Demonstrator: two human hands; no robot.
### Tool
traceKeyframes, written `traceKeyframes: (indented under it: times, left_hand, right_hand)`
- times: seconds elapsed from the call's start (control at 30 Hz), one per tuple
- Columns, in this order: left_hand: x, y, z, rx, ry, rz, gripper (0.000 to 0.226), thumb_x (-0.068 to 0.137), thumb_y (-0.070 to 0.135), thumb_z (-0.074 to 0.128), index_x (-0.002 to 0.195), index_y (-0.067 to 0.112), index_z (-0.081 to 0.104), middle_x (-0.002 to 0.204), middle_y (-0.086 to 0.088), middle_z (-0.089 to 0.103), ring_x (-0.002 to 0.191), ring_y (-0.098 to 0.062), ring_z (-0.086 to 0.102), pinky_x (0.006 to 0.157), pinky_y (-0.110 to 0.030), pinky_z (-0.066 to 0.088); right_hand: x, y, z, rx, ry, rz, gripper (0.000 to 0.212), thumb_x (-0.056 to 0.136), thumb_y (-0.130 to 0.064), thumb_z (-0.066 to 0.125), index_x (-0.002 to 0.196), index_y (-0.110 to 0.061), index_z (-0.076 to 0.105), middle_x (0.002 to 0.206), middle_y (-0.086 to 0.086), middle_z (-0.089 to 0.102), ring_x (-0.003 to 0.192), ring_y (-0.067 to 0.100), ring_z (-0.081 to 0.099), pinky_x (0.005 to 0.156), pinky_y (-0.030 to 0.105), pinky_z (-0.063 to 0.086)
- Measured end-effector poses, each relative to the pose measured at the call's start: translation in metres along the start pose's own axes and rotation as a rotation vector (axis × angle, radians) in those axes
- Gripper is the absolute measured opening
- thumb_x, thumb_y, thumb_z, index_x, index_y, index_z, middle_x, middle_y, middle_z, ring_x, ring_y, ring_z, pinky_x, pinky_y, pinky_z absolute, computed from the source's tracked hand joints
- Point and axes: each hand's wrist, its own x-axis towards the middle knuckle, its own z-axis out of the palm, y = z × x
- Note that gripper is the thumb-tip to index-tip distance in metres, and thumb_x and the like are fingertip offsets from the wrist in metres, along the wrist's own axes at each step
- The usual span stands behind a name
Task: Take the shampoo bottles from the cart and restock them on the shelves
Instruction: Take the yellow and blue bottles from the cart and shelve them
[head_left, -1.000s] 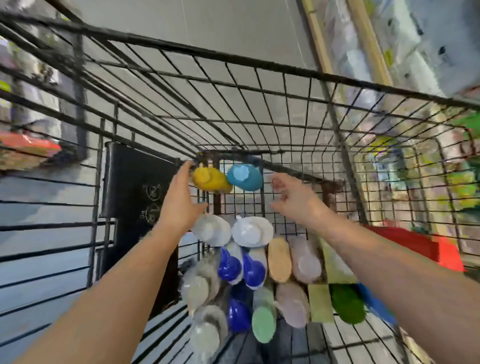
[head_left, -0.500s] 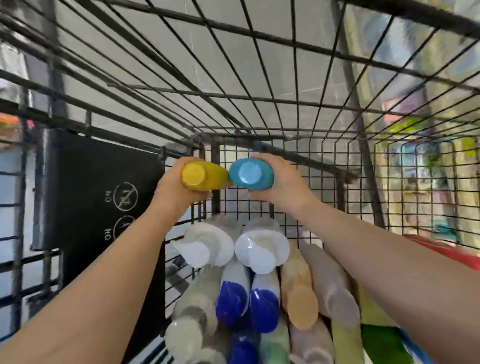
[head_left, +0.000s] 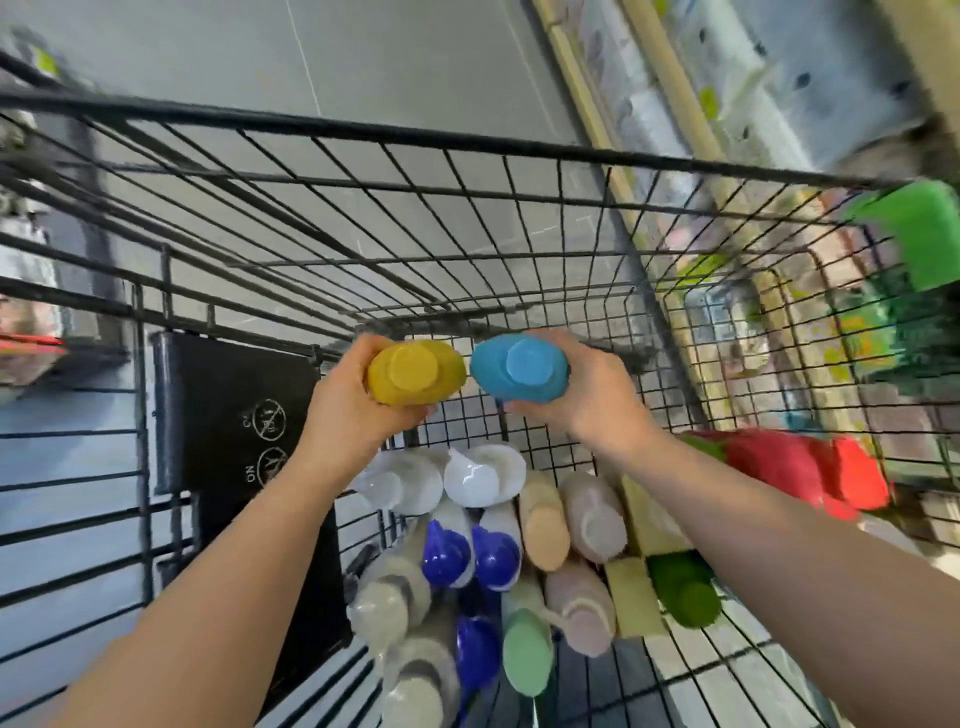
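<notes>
Inside the black wire cart (head_left: 467, 145), my left hand (head_left: 343, 410) grips a yellow shampoo bottle (head_left: 415, 371) and my right hand (head_left: 587, 389) grips a blue shampoo bottle (head_left: 517, 369). Both bottles are held side by side, almost touching, caps toward me, above the cart's load. Below them lie several more bottles: white ones (head_left: 483, 475), blue-capped ones (head_left: 447, 553), a peach one (head_left: 543, 525), a pale pink one (head_left: 592, 514), a light green one (head_left: 527, 654) and a dark green one (head_left: 683, 595).
A black plastic child-seat flap (head_left: 234, 415) with warning icons hangs on the cart's left side. Store shelves (head_left: 727, 104) with blurred goods run along the right. Red packaging (head_left: 800, 467) and green packaging (head_left: 914, 244) show beyond the cart's right wall. Grey floor lies ahead.
A second ago both hands were reaching toward the yellow and blue bottles; they closed on them and now hold them raised. The view has tilted up, showing more of the floor and shelves.
</notes>
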Motion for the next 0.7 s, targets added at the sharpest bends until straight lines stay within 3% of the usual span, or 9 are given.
traceKeyframes:
  times: [0.1,0.17,0.27,0.37,0.43,0.53,0.7]
  left_hand:
    - [-0.028,0.043,0.000,-0.088,-0.005,0.102,0.052,0.062,-0.001,0.077,0.078,0.035,0.043,0.079,0.015,0.052,0.069,0.005,0.053,0.059,-0.008,0.044]
    - [-0.045,0.068,0.001,-0.180,0.015,0.138,0.050,0.061,-0.001,0.077,0.076,0.034,0.044,0.078,0.012,0.052,0.066,0.005,0.053,0.056,-0.006,0.044]
    - [-0.077,0.111,0.010,-0.258,-0.045,0.199,0.050,0.044,0.026,0.080,0.081,0.037,0.048,0.085,0.009,0.057,0.079,-0.008,0.056,0.069,-0.020,0.049]
    - [-0.106,0.144,0.027,-0.295,-0.139,0.246,0.064,0.035,0.041,0.072,0.095,0.027,0.054,0.097,-0.007,0.063,0.090,-0.024,0.061,0.078,-0.036,0.051]
    - [-0.121,0.156,0.039,-0.332,-0.196,0.258,0.063,0.036,0.036,0.075,0.094,0.020,0.056,0.093,-0.005,0.065,0.083,-0.014,0.066,0.072,-0.026,0.053]
    - [-0.157,0.181,0.069,-0.357,-0.328,0.260,0.042,0.053,0.014,0.081,0.082,0.029,0.055,0.082,0.008,0.064,0.061,0.006,0.064,0.053,-0.010,0.050]
    - [-0.228,0.209,0.127,-0.347,-0.501,0.211,0.021,0.073,0.015,0.068,0.079,0.029,0.053,0.067,0.010,0.067,0.050,0.001,0.064,0.046,-0.017,0.053]
  right_hand:
    - [-0.042,-0.020,-0.035,0.073,0.128,-0.001,0.057,0.063,-0.012,0.082,0.115,-0.009,0.057,0.084,-0.014,0.054,0.082,0.002,0.051,0.064,-0.006,0.034]
    - [-0.069,-0.029,-0.051,0.156,0.206,0.016,0.059,0.063,-0.010,0.081,0.115,-0.006,0.054,0.083,-0.016,0.052,0.079,0.000,0.051,0.070,0.000,0.042]
    - [-0.118,-0.038,-0.075,0.290,0.374,0.028,0.062,0.060,-0.008,0.081,0.115,-0.004,0.052,0.098,0.002,0.061,0.093,0.015,0.058,0.079,0.025,0.051]
    - [-0.162,-0.042,-0.097,0.413,0.540,0.085,0.047,0.061,-0.008,0.080,0.102,-0.011,0.057,0.091,-0.004,0.063,0.082,0.008,0.062,0.067,0.012,0.046]
    - [-0.192,-0.043,-0.109,0.584,0.609,0.084,0.034,0.060,-0.011,0.078,0.087,-0.020,0.060,0.081,-0.015,0.066,0.069,-0.004,0.063,0.062,0.009,0.048]
    - [-0.253,-0.041,-0.127,0.803,0.765,0.058,0.026,0.059,-0.020,0.070,0.085,-0.020,0.064,0.070,-0.015,0.072,0.068,0.001,0.067,0.060,0.017,0.051]
    - [-0.340,-0.010,-0.140,0.929,0.982,0.159,0.030,0.065,-0.040,0.074,0.080,-0.016,0.065,0.076,0.005,0.071,0.071,0.023,0.067,0.070,0.038,0.053]
